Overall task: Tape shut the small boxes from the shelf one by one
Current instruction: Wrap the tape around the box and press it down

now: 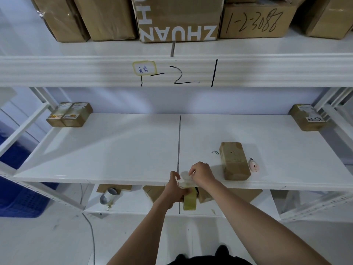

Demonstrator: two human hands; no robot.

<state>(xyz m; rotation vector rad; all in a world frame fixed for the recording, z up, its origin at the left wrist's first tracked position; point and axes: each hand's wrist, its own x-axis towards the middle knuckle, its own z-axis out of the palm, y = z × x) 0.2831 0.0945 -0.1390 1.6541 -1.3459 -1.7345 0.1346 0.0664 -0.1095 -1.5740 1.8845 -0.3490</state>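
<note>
My left hand [176, 190] grips a roll of clear tape [190, 200] just below the front edge of the white shelf [114, 150]. My right hand [202, 174] pinches the pulled-out end of the tape [184, 175] above the shelf's front edge. A small brown box [234, 162] lies on the shelf just right of my right hand, apart from it. Two small boxes [69, 114] stand at the back left of the shelf. Another small box [307, 117] sits at the back right.
A small pink-and-white cutter [254, 165] lies right of the near box. Large cartons [178, 18] fill the shelf above. Below are flattened cardboard and a grey tape roll [108, 196]. A blue crate [19, 197] stands on the floor at left.
</note>
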